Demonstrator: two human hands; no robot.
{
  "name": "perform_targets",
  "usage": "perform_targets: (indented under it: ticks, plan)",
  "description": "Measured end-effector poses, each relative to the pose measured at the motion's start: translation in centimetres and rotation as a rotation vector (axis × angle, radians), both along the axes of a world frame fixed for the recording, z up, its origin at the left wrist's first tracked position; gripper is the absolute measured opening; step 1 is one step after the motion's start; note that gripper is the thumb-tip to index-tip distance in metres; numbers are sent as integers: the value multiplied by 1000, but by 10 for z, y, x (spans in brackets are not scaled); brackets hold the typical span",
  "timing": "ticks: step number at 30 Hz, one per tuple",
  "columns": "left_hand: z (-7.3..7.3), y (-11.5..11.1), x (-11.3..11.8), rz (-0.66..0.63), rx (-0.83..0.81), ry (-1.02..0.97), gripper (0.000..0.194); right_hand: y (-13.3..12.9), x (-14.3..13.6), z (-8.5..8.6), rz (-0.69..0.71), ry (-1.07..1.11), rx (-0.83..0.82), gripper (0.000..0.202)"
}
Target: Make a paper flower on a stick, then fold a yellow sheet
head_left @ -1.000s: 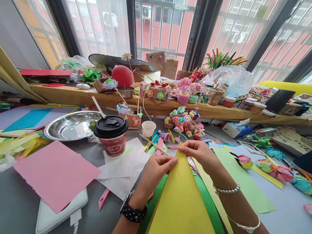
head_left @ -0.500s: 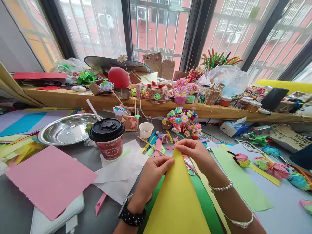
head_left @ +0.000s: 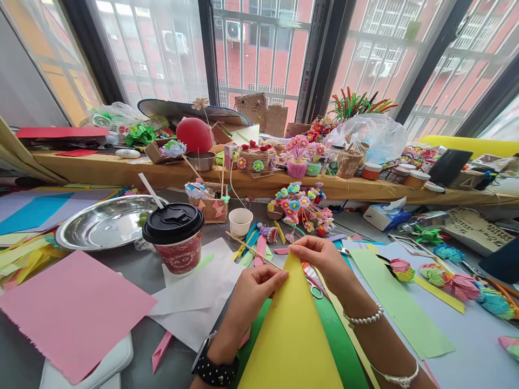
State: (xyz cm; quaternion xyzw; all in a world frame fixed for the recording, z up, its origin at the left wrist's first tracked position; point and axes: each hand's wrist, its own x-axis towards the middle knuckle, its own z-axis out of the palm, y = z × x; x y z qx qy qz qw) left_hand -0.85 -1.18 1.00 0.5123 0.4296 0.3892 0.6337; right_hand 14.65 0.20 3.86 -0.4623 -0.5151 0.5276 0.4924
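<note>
A yellow paper sheet [head_left: 294, 329] stretches from the bottom edge up to a narrow tip in the middle. My left hand [head_left: 253, 292] pinches its left edge just below the tip, thumb and fingers pressed together. At the tip itself, my right hand [head_left: 324, 265] grips the paper between thumb and fingers. Under the yellow paper lies a green sheet [head_left: 338, 329]. The white-handled scissors [head_left: 315, 290] rest just right of the yellow paper, partly hidden. A thin wooden stick [head_left: 251, 249] ends close to my left hand.
A lidded cup [head_left: 178, 251] with a straw stands left, before a metal tray [head_left: 105, 224]. Pink paper [head_left: 77, 313] lies front left. A small paper cup [head_left: 240, 221] and crocheted flowers [head_left: 300, 205] stand behind the hands. Right are green paper [head_left: 399, 302] and paper flowers [head_left: 464, 286].
The view has shifted slightly, so the table items sit a little lower and further left. Both hands keep their pinch on the yellow paper near its tip.
</note>
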Motion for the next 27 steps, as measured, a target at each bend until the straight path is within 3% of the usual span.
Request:
perform_targets:
  ticks: [17,27]
  plan:
    - [3,-3,1,-43,-4,-33,28,2,5,1,129,68,-53,22]
    - [3,-3,2,-48,33,-29,28,5,3,-5,88,102,-89,21]
